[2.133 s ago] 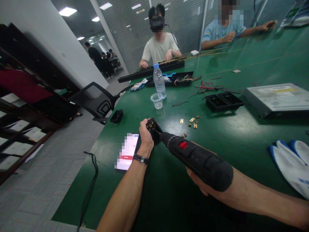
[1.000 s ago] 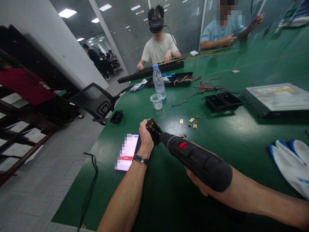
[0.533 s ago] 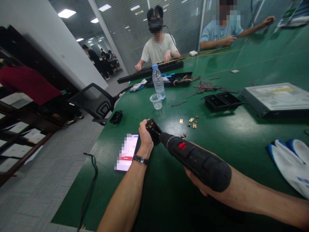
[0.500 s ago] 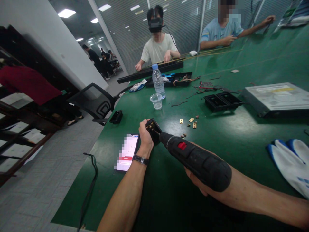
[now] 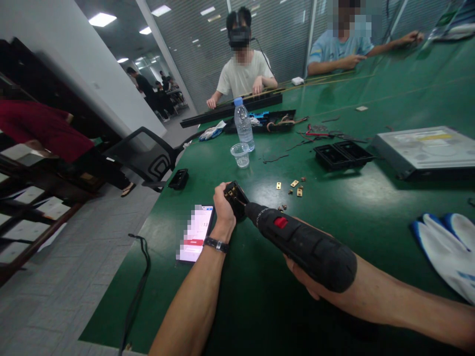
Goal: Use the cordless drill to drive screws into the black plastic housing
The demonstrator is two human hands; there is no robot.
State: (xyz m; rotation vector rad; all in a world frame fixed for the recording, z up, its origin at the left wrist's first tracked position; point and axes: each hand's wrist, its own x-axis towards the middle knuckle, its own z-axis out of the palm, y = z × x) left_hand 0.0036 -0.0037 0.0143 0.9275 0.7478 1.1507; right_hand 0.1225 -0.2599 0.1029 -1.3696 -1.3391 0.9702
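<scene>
While nothing's rly shifted over the last 2 s, left hand (image 5: 223, 205) still clamps the black housing (image 5: 234, 197); right hand (image 5: 302, 277) grips the electric screwdriver (image 5: 300, 244), bit still seated, so I reckon mid-screw.

I see my right hand (image 5: 302, 277) wrapped round a matt black plastic power screwdriver (image 5: 302, 244) with a rough grip, and my left hand (image 5: 223, 205) gripping a black plastic socket block (image 5: 236, 197) with brassy metal inside. The green table (image 5: 352, 207) is smooth and glossy, the brass bits (image 5: 296, 187) shiny, the cup (image 5: 240, 154) clear plastic, the gloves (image 5: 447, 249) cloth.
</scene>
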